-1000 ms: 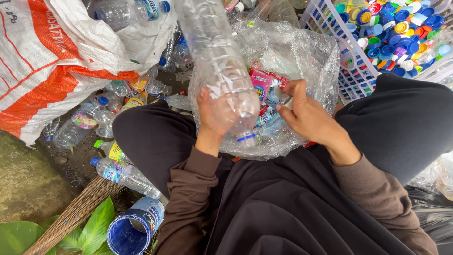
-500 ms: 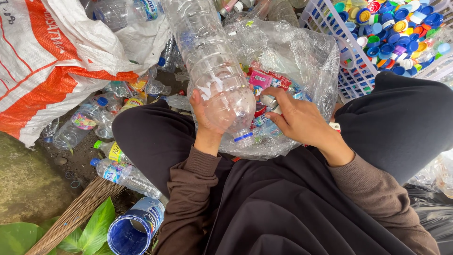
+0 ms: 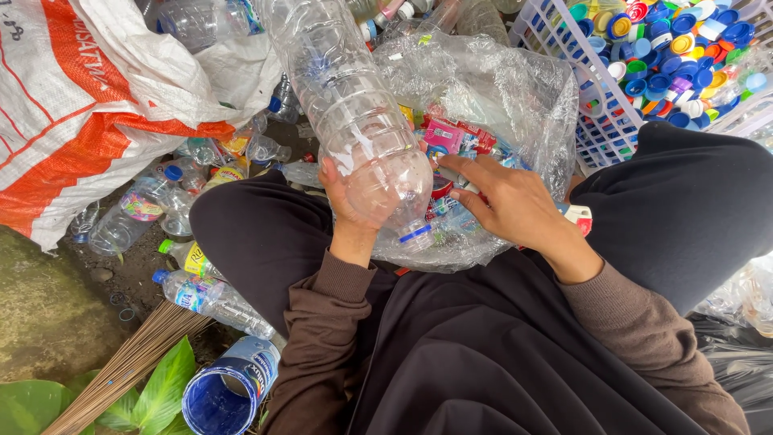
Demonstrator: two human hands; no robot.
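Outdoor ground littered with bottles; left hand point(image 3: 345, 193) grips big clear bottle point(image 3: 354, 113) by its base, right hand point(image 3: 507, 201) fingers spread in label bag point(image 3: 515, 97) on lap.

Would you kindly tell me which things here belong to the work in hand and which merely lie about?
In hand:
left hand gripping the large clear bottle
right hand on the clear bag of labels

Lying about:
basket of caps
white-and-orange sack
blue tub
broom
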